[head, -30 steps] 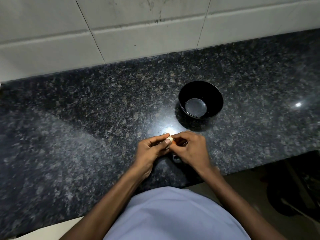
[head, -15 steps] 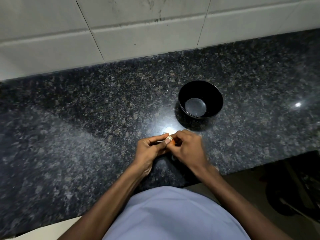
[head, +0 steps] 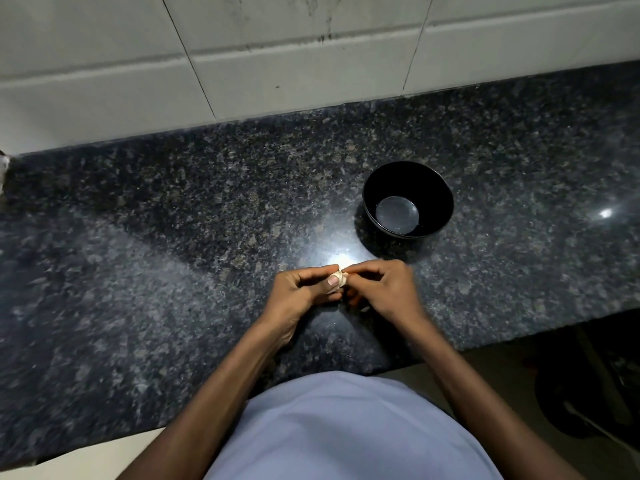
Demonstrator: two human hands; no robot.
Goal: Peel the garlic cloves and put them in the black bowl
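A small pale garlic clove (head: 341, 278) is held between both hands over the dark granite counter (head: 173, 237). My left hand (head: 301, 296) grips it with the thumb lying across it. My right hand (head: 384, 289) pinches the clove's top with fingertips. Most of the clove is hidden by the fingers. The black bowl (head: 436, 188) stands beyond the hands, a little to the right, with nothing visible inside but a shiny bottom.
A white tiled wall (head: 277, 57) runs along the back of the counter. The counter's front edge (head: 519, 337) steps back at the right, where dark floor and a dark object (head: 588, 393) show below. My light blue shirt (head: 346, 427) fills the bottom middle.
Both hands stayed in the same place with the clove between them. The right hand's fingers shifted slightly on the clove's top. The bowl has not moved.
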